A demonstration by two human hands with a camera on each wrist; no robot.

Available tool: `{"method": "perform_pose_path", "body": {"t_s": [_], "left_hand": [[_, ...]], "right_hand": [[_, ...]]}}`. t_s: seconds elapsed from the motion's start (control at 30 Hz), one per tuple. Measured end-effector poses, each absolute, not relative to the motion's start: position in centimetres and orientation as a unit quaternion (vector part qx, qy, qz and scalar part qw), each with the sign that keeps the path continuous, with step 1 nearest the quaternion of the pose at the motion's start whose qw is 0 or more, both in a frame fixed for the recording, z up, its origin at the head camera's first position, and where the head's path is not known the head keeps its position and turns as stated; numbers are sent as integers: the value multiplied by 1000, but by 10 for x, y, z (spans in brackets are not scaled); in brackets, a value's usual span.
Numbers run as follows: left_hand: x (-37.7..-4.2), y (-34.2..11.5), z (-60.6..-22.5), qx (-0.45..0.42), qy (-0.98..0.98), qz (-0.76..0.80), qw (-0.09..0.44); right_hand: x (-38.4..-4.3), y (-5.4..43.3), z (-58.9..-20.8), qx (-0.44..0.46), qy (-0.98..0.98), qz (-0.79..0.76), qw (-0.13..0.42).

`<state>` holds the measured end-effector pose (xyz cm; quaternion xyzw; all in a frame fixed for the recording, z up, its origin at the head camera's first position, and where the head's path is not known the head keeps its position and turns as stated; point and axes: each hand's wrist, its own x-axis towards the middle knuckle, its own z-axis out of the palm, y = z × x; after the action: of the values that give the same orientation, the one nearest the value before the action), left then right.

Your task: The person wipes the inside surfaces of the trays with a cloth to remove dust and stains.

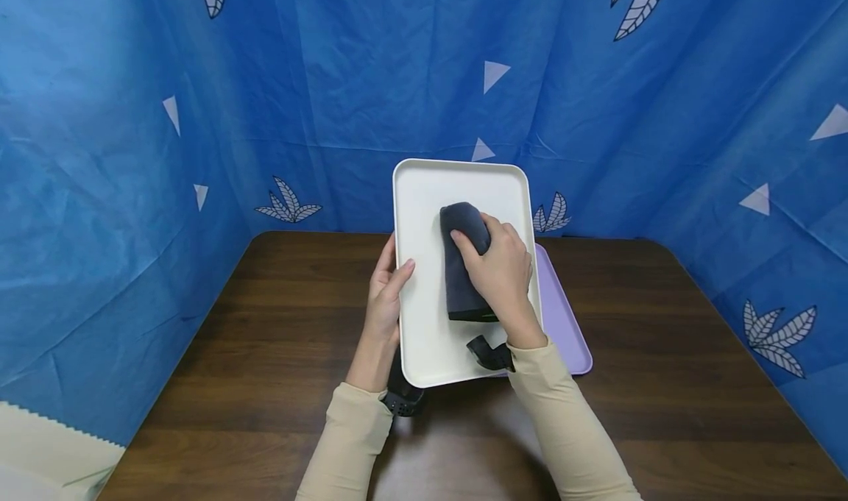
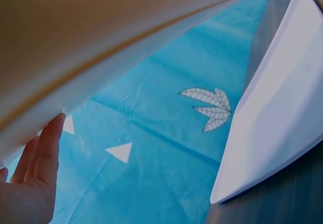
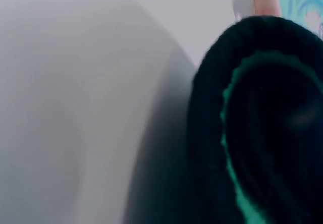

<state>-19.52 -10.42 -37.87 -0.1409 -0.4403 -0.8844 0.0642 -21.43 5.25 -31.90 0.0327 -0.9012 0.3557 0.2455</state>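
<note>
Head view, centre: pinching white tray (image 1: 424, 339) by left edge with left hand (image 1: 383, 301), probably for steadiness; gripping dark grey cloth (image 1: 465, 291) over it with right hand (image 1: 502, 267), likely for control. Left wrist view, right: purple tray (image 2: 282, 113). Right wrist view, right: cloth's green-edged fold.

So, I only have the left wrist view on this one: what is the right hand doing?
Observer: The right hand grips a dark cloth against the front of the white tray.
Operator: Does the left hand show on that side too?
Observer: Yes, in the head view its thumb lies over the tray's left edge.
Operator: Is the cloth one plain colour?
Observer: No, the right wrist view shows a green edge inside its fold.
</note>
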Motion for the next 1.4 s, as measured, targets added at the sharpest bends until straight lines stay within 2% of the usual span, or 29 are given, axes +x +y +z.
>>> {"method": "perform_pose_path", "body": {"t_s": [0.63, 1.13, 1.4], "left_hand": [[-195, -108, -378, -156, -414, -895, 62], [-196, -105, -381, -162, -420, -891, 61], [-196, -106, -381, -163, -422, -890, 65]], "right_hand": [[-229, 102, -330, -66, -903, 374, 199], [-228, 99, -338, -76, -892, 390, 214], [-222, 84, -338, -46, -893, 390, 222]]}}
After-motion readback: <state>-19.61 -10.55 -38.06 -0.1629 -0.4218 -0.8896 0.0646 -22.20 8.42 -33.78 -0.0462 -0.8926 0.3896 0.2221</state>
